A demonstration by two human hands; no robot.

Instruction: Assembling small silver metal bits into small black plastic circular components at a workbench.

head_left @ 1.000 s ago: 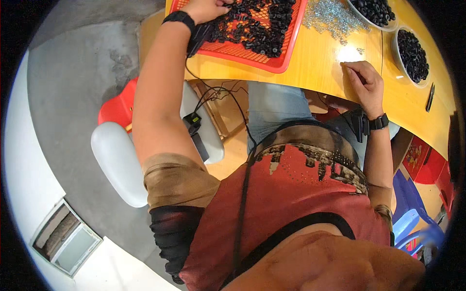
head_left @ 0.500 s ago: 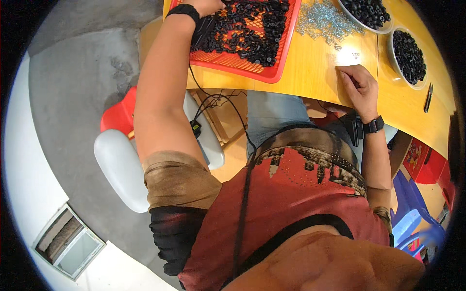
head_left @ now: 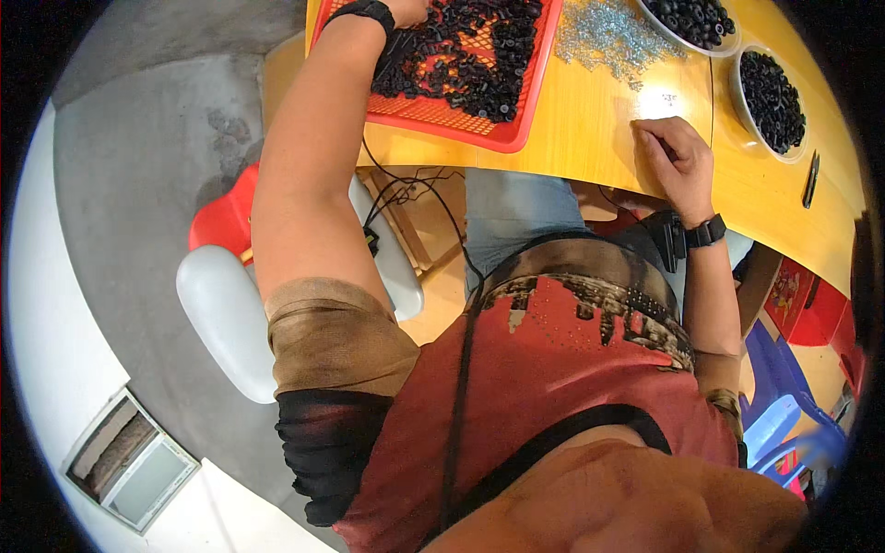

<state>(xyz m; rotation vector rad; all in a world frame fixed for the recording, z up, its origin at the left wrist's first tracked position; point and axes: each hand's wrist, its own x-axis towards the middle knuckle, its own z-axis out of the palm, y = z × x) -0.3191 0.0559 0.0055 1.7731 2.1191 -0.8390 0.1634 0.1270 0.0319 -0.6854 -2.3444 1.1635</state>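
My left hand (head_left: pixel 407 12) is over the left part of a red plastic basket (head_left: pixel 502 139), cut off by the upper edge of the view, so its fingers barely show. Small black parts (head_left: pixel 489 74), some ring-shaped, lie scattered in the basket. On the yellow table (head_left: pixel 590 138), to the right of the basket, rests my right hand (head_left: pixel 679 158). Its fingers are curled and closed, with thumb and forefinger together at the tips; whatever they may hold is hidden. Nearest to it, beyond the fingertips, is a spread heap of small shiny silver pieces (head_left: pixel 613 41).
Two white bowls stand at the right: one holds black rings (head_left: pixel 691 20), the other smaller black parts (head_left: pixel 772 101). A black pen-like tool (head_left: pixel 811 180) lies near the table's right edge. A black cable (head_left: pixel 433 198) hangs below the basket, beside a grey chair armrest (head_left: pixel 226 323).
My left hand has shifted slightly to the right over the basket. My right hand stays in its place on the table. The whole view has moved a little.
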